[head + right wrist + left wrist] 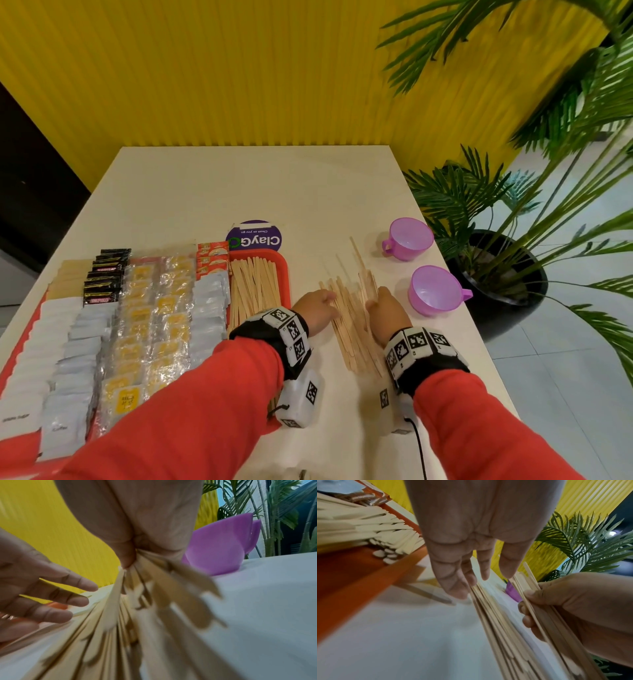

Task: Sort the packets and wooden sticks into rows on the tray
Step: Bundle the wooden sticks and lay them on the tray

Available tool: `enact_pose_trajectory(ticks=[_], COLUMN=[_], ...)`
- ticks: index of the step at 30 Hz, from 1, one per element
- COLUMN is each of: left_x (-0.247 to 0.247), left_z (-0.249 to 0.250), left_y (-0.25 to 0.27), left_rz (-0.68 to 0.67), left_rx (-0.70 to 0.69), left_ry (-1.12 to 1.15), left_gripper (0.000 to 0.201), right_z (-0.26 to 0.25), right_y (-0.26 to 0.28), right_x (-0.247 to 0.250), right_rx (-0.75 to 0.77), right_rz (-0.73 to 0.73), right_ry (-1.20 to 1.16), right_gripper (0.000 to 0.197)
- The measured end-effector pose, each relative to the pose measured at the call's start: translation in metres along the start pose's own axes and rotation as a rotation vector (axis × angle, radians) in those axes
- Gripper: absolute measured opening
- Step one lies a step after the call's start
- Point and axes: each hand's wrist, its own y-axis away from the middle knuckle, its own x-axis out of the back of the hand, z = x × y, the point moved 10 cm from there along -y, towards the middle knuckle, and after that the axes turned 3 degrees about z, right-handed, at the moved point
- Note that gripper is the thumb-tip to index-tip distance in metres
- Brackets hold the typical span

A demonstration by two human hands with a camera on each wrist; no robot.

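Observation:
A red tray (285, 270) on the left holds rows of packets: white (44, 339), grey (80, 346), black (107, 277), clear-and-yellow (154, 318) and red (212, 258). Its right column holds wooden sticks (253, 287). To the tray's right, loose wooden sticks (346, 329) lie fanned on the table. My left hand (325, 298) touches the pile's left edge with straight fingers (457, 588). My right hand (378, 301) grips a bunch of these sticks (163, 588) at the pile's right side, thumb (126, 555) pinching them.
Two purple cups (407, 238) (436, 289) stand right of the loose sticks, near the table's right edge. A round purple sticker (255, 236) lies behind the tray. A potted palm (496, 274) stands off the table's right side. A yellow wall is behind.

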Motion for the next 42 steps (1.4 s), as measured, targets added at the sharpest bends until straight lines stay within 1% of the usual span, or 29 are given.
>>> enact_pose_trajectory(ticks=[1,3,6,8,9,10,13,15,16,18,20,22,23,26,27,29,31,33,35,37,40,42], left_x=[0.004,0.008,0.006,0.001,-0.002,-0.005,-0.008,-0.005,-0.002,0.007,0.017,0.024,0.026,0.036,0.039,0.047,0.051,0.051,0.048,0.046,0.042,0.041], left_z=[0.006,0.020,0.045,0.057,0.060,0.061,0.056,0.053,0.053,0.056,0.057,0.057,0.057,0.056,0.056,0.053,0.047,0.041,0.039,0.040,0.046,0.045], left_y=[0.001,0.003,0.007,0.009,0.010,0.011,0.012,0.010,0.010,0.012,0.014,0.016,0.016,0.018,0.019,0.021,0.020,0.018,0.019,0.022,0.025,0.026], left_rz=[0.024,0.041,-0.008,-0.051,-0.074,-0.101,-0.148,-0.147,-0.129,-0.066,0.011,0.067,0.084,0.137,0.153,0.184,0.207,0.218,0.219,0.213,0.186,0.190], left_rx=[-0.028,-0.081,-0.141,-0.169,-0.164,-0.151,-0.076,-0.062,-0.085,-0.162,-0.218,-0.257,-0.272,-0.308,-0.315,-0.320,-0.309,-0.294,-0.277,-0.282,-0.326,-0.318], left_ry=[0.007,0.028,0.095,0.155,0.210,0.279,0.512,0.567,0.562,0.556,0.535,0.470,0.452,0.440,0.440,0.408,0.359,0.317,0.317,0.311,0.279,0.298], left_gripper=[0.048,0.048,0.046,0.031,0.019,0.013,0.014,0.035,0.040,0.029,0.021,0.026,0.029,0.038,0.042,0.045,0.051,0.050,0.042,0.040,0.040,0.039], right_z=[-0.002,-0.008,-0.023,-0.039,-0.047,-0.054,-0.068,-0.079,-0.086,-0.097,-0.097,-0.095,-0.097,-0.099,-0.096,-0.083,-0.072,-0.074,-0.089,-0.109,-0.140,-0.153], right_y=[0.000,0.004,0.015,0.022,0.025,0.027,0.031,0.034,0.038,0.046,0.047,0.049,0.050,0.053,0.051,0.045,0.038,0.036,0.040,0.049,0.071,0.082], right_x=[0.002,0.011,0.019,0.023,0.024,0.025,0.020,0.017,0.016,0.011,0.011,0.014,0.015,0.014,0.016,0.027,0.038,0.051,0.067,0.076,0.077,0.073], right_rx=[0.017,0.043,0.104,0.183,0.221,0.243,0.229,0.254,0.284,0.346,0.367,0.354,0.370,0.379,0.372,0.332,0.292,0.307,0.386,0.507,0.709,0.790], right_rz=[0.016,0.062,0.064,0.068,0.074,0.075,0.028,0.002,-0.020,-0.067,-0.037,0.000,0.003,-0.051,-0.052,0.000,0.066,0.123,0.161,0.153,0.127,0.141], right_ry=[-0.005,-0.099,-0.287,-0.334,-0.335,-0.345,-0.442,-0.480,-0.496,-0.477,-0.415,-0.401,-0.394,-0.320,-0.337,-0.419,-0.491,-0.549,-0.639,-0.697,-0.606,-0.519], right_gripper=[0.025,0.023,0.018,0.021,0.023,0.026,0.034,0.037,0.038,0.039,0.035,0.033,0.033,0.029,0.029,0.029,0.022,0.022,0.031,0.040,0.051,0.054])
